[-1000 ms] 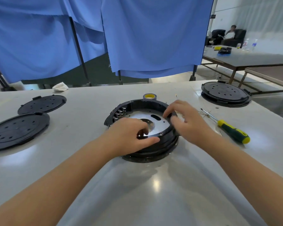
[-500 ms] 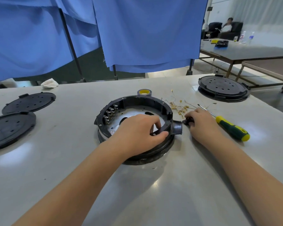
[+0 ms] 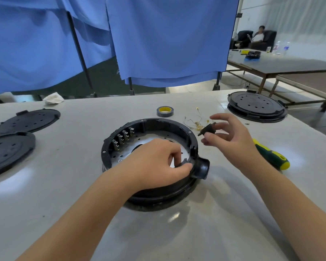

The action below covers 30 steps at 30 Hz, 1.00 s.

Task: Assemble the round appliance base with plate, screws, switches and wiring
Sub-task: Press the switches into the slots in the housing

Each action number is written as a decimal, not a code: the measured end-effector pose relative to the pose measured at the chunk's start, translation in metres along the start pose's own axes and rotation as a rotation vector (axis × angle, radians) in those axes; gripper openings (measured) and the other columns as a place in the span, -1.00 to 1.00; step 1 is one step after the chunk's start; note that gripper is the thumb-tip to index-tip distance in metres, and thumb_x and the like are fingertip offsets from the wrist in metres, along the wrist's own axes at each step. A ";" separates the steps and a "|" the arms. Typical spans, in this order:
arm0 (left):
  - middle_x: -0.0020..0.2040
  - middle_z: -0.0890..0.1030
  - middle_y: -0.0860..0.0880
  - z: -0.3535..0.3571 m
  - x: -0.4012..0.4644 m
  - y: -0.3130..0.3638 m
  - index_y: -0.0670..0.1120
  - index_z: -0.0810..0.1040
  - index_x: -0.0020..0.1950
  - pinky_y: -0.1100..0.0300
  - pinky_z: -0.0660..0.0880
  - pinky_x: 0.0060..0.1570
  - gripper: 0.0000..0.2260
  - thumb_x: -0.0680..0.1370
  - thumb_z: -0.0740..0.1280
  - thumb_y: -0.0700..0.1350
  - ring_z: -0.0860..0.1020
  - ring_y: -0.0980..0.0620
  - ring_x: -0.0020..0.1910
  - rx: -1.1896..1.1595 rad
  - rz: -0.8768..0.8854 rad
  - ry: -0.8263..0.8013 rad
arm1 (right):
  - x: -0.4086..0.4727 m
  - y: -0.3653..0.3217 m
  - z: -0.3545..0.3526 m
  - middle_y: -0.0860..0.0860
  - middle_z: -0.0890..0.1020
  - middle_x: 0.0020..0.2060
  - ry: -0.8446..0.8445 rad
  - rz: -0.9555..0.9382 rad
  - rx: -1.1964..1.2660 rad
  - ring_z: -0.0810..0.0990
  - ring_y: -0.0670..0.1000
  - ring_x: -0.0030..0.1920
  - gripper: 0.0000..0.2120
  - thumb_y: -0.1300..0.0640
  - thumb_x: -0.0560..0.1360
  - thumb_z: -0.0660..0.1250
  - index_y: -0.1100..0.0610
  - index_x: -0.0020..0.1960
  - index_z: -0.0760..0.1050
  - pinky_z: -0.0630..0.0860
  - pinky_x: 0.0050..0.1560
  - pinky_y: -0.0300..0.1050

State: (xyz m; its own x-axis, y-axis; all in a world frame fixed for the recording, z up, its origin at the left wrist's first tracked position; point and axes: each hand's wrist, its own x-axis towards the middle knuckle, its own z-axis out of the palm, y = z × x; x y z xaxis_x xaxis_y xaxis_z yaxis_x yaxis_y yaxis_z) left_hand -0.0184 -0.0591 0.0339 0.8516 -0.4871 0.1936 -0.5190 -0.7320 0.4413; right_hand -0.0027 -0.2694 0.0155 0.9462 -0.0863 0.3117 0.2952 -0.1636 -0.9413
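The left hand grips the round base's near rim, fingers curled over it. The right hand pinches a small black switch at its fingertips, clear of the counter. It looks light, rigid plastic, best held by its body, not its terminals.

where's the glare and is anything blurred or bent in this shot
Head view: soft glare patches on the white table, near the centre front and beside the black lids at left; the right hand and the small black part it pinches look slightly motion-blurred; wide-angle distortion bows the table edges and stretches both forearms.
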 end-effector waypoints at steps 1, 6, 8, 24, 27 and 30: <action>-0.45 0.45 0.23 0.000 -0.001 -0.001 0.00 0.48 -0.31 0.18 0.32 -0.37 -0.69 0.44 0.32 0.21 0.39 0.19 -0.43 -0.023 -0.009 -0.021 | -0.002 -0.004 0.000 0.08 0.60 -0.10 -0.045 0.017 0.102 0.71 0.08 -0.18 -0.67 0.30 0.47 0.39 0.00 0.15 0.49 0.60 -0.13 -0.21; -0.41 0.49 0.13 0.002 -0.007 -0.005 0.09 0.57 -0.14 0.21 0.38 -0.31 -0.79 0.45 0.37 0.21 0.42 0.22 -0.40 -0.158 0.013 0.066 | -0.007 -0.012 -0.003 0.10 0.68 -0.04 -0.427 0.132 0.250 0.68 0.16 -0.01 -0.63 0.24 0.39 0.47 0.00 0.17 0.58 0.60 0.01 -0.10; -0.31 0.56 0.13 0.001 -0.009 -0.005 0.11 0.57 -0.09 0.28 0.39 -0.31 -0.78 0.42 0.38 0.22 0.47 0.22 -0.37 -0.219 0.045 0.162 | -0.008 -0.011 -0.003 0.10 0.67 0.01 -0.487 0.144 0.197 0.66 0.16 0.04 -0.62 0.25 0.37 0.46 -0.03 0.15 0.59 0.59 0.06 -0.06; -0.25 0.55 0.14 0.005 -0.018 0.005 -0.01 0.60 -0.03 0.08 0.50 -0.24 -0.83 0.52 0.29 0.03 0.52 0.12 -0.28 0.007 0.180 0.370 | -0.018 -0.024 0.007 0.12 0.67 -0.18 -0.457 0.105 0.121 0.68 0.06 -0.17 -0.64 0.07 0.40 0.38 0.02 0.20 0.56 0.60 -0.12 -0.19; -0.31 0.54 0.12 0.004 -0.019 0.007 -0.04 0.60 -0.12 0.05 0.50 -0.26 -0.82 0.50 0.27 0.02 0.51 0.11 -0.31 0.012 0.159 0.378 | -0.022 -0.028 0.010 0.10 0.67 -0.16 -0.445 0.020 -0.065 0.68 0.02 -0.16 -0.63 -0.01 0.33 0.42 0.00 0.14 0.59 0.62 -0.12 -0.16; -0.33 0.55 0.09 0.005 -0.019 0.008 -0.05 0.60 -0.16 0.02 0.50 -0.26 -0.79 0.49 0.25 0.04 0.52 0.07 -0.31 0.046 0.137 0.372 | -0.024 -0.027 0.012 0.02 0.67 -0.16 -0.377 -0.079 -0.258 0.66 -0.03 -0.15 -0.61 -0.11 0.30 0.45 -0.08 0.11 0.59 0.62 -0.02 -0.05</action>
State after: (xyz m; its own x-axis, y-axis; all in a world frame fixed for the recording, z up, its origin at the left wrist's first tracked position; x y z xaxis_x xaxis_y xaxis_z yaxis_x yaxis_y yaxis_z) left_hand -0.0394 -0.0580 0.0297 0.7383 -0.3817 0.5560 -0.6250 -0.6970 0.3514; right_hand -0.0319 -0.2511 0.0320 0.9182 0.2919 0.2678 0.3713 -0.3989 -0.8384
